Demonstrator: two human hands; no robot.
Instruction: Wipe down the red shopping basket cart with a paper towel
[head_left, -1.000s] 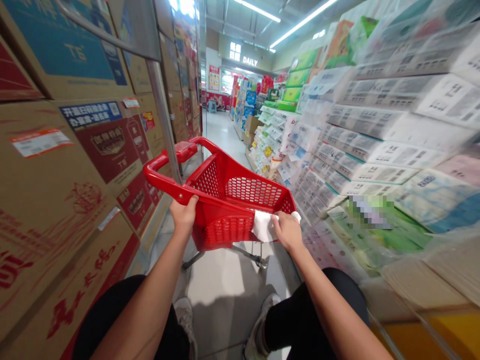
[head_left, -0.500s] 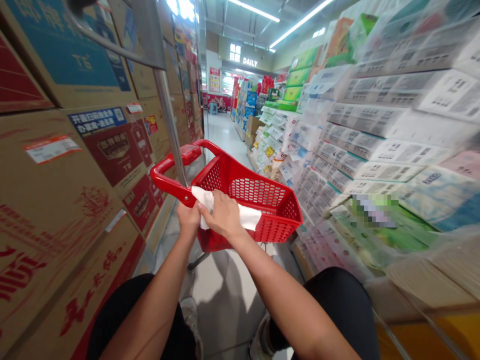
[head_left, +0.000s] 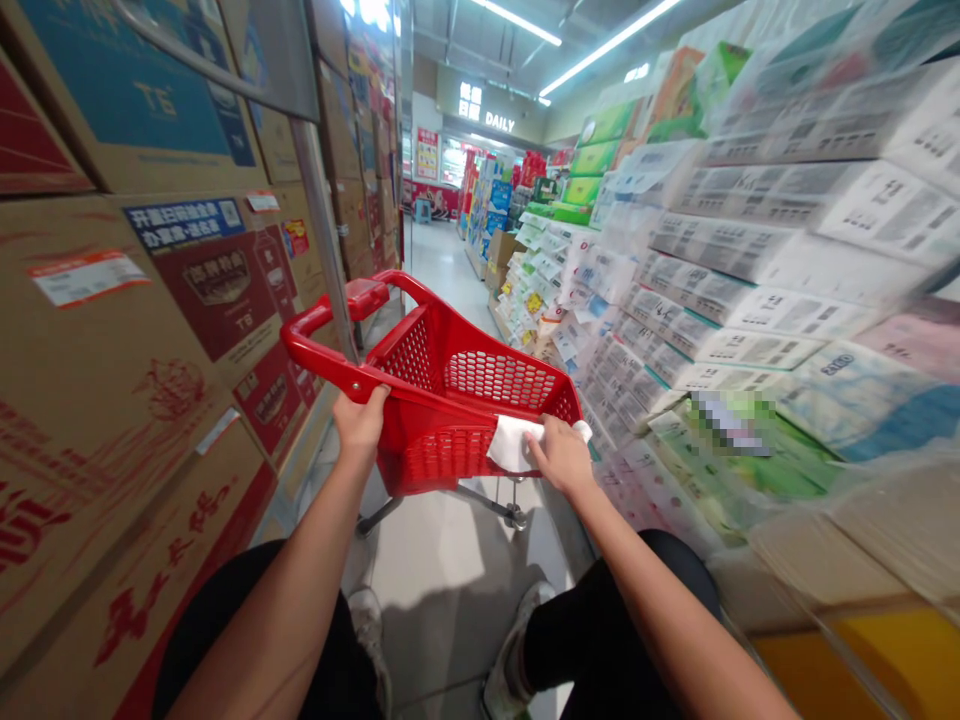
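Note:
A red plastic shopping cart [head_left: 442,400] with perforated basket walls stands on wheels in front of me. My left hand [head_left: 360,425] grips its near side edge, just below the handle, thumb over the rim. At the basket's far right end, my right hand [head_left: 561,455] presses a white cloth [head_left: 514,445] over the top rim. Fingers of that hand curl over the edge and are partly hidden. The cloth drapes down the outer wall on both sides of the hand. No items show in the visible part of the basket.
Stacked cardboard boxes [head_left: 90,360] line the left side, with a metal post [head_left: 326,230] close by the cart handle. Packs of tissue [head_left: 750,260] are piled high on the right. A tiled aisle [head_left: 442,260] runs ahead between shelves.
My right hand has slid the cloth rightward along the rim, from near the handle to the basket's far end. My left hand stays on the cart, which sits slightly further left in view.

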